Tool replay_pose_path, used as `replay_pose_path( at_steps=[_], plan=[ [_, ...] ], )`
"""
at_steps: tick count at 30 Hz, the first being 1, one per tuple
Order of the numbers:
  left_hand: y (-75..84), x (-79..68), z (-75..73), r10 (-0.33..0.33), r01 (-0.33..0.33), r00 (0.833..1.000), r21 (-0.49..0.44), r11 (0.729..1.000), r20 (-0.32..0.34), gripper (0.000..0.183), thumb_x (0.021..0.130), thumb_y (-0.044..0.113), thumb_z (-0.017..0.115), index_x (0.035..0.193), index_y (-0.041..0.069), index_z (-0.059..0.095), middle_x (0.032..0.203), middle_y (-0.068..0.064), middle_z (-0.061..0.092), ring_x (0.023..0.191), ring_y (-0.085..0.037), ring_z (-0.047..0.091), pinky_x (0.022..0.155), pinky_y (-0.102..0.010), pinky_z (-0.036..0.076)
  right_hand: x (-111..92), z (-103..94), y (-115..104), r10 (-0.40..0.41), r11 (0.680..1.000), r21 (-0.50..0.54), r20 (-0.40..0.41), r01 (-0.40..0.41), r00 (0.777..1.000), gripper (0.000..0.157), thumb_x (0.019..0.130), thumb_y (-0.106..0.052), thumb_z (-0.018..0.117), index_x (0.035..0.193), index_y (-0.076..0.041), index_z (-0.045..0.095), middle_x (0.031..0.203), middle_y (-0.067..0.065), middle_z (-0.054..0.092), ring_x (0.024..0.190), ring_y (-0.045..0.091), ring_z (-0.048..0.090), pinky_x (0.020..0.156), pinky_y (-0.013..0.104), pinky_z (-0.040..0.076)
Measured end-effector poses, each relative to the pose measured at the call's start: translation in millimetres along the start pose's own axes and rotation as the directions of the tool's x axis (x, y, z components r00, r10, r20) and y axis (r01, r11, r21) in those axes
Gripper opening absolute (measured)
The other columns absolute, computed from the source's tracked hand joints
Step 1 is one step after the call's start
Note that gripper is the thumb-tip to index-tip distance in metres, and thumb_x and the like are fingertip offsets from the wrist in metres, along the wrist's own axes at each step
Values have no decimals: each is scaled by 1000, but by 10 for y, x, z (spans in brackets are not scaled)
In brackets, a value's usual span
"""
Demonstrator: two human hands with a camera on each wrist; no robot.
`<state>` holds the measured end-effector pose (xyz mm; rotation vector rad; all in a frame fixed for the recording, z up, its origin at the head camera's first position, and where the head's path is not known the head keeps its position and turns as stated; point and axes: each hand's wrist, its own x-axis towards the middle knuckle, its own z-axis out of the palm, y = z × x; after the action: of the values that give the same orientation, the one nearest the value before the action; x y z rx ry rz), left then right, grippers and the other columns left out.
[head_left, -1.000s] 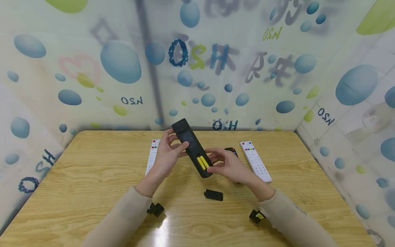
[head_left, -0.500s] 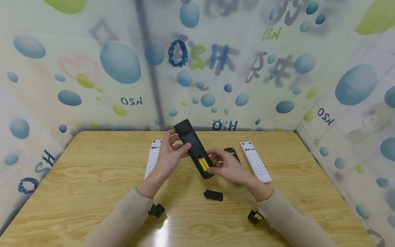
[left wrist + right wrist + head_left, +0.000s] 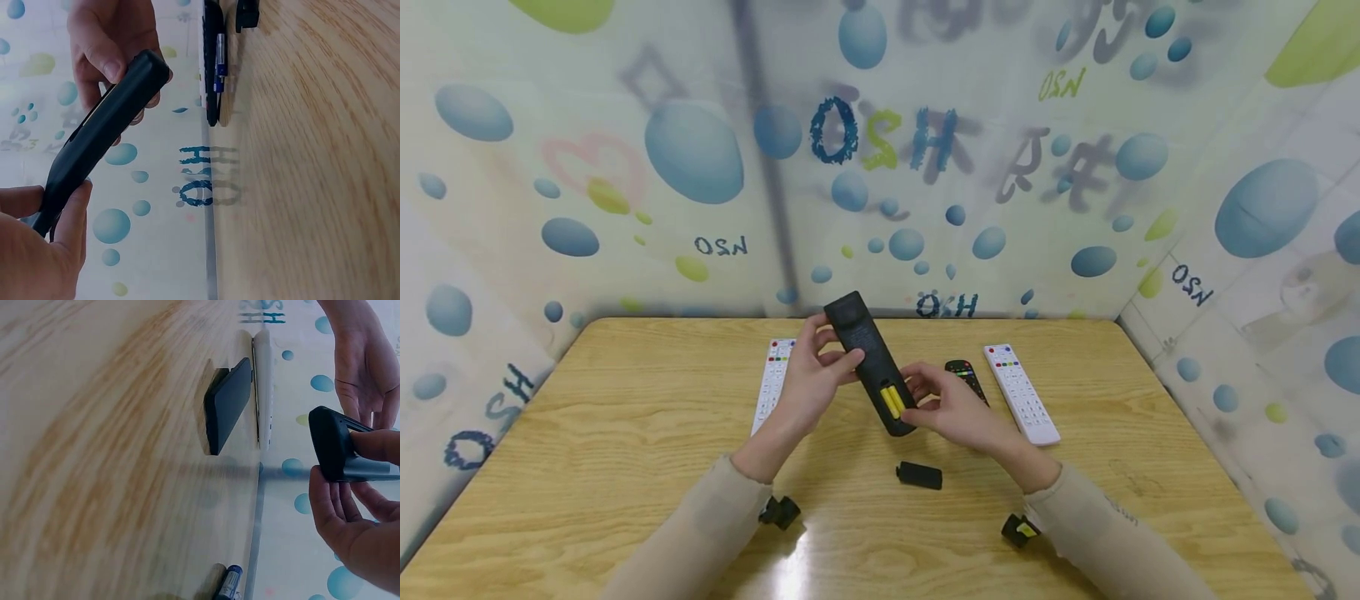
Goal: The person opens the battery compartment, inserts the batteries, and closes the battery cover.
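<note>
A black remote control [image 3: 867,346] is held up above the table, back side up and tilted, with two yellow batteries [image 3: 892,401] lying in its uncovered compartment. My left hand [image 3: 808,371] grips its upper half, thumb across the back and fingers beneath. My right hand [image 3: 951,404] pinches the lower end, its thumb at the edge of the compartment beside the batteries. In the right wrist view the right hand [image 3: 356,531] has fingers under the remote's end [image 3: 328,444]. The black battery cover [image 3: 919,475] lies on the table below.
White remotes lie on either side: one [image 3: 771,387] partly behind the left forearm, another [image 3: 1022,396] at the right. A second black remote [image 3: 967,379] is half hidden behind my right hand. Blue batteries [image 3: 219,59] lie on the wooden table [image 3: 647,433], against a patterned backdrop [image 3: 700,275].
Both hands and the black remote have shifted slightly right and down over the last second. The right thumb stays by the batteries, and the cover has not moved.
</note>
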<state>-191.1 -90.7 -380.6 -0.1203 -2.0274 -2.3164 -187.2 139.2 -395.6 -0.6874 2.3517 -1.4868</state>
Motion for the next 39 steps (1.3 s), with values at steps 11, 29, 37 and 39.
replay_pose_path(
  at_steps=[11,29,37,39],
  plan=[
    [2,-4,-37,-2,2,1000,15,1000,21,58,95,-7,68,145,10,42,124,-19,58,92,-27,68,79,-40,62,2,-6,1,5,1000,-10,29,-4,1000,48,94,-8,75,138,-3,56,117,10,62,105,26,60,90,41,56],
    [-3,32,-158,-42,43,999,66,997,-5,60,96,-6,67,147,9,41,127,-19,56,95,-28,66,80,-39,61,-45,-44,98,30,968,-252,187,18,982,32,90,-14,79,116,-5,63,103,7,65,88,17,63,75,34,54],
    [-15,45,-187,-56,57,998,83,995,-14,61,97,-4,68,149,9,40,127,-19,56,99,-29,66,81,-36,61,-71,-16,70,31,950,-307,282,60,959,21,88,-11,82,102,-5,67,91,0,65,81,14,59,71,30,52],
    [-23,48,-192,-55,56,998,84,995,-15,61,97,-4,68,149,9,40,128,-20,56,99,-29,66,81,-36,61,-82,-6,68,33,944,-319,328,78,944,21,88,-12,82,103,-6,68,91,-1,65,81,13,59,72,29,52]
  ],
)
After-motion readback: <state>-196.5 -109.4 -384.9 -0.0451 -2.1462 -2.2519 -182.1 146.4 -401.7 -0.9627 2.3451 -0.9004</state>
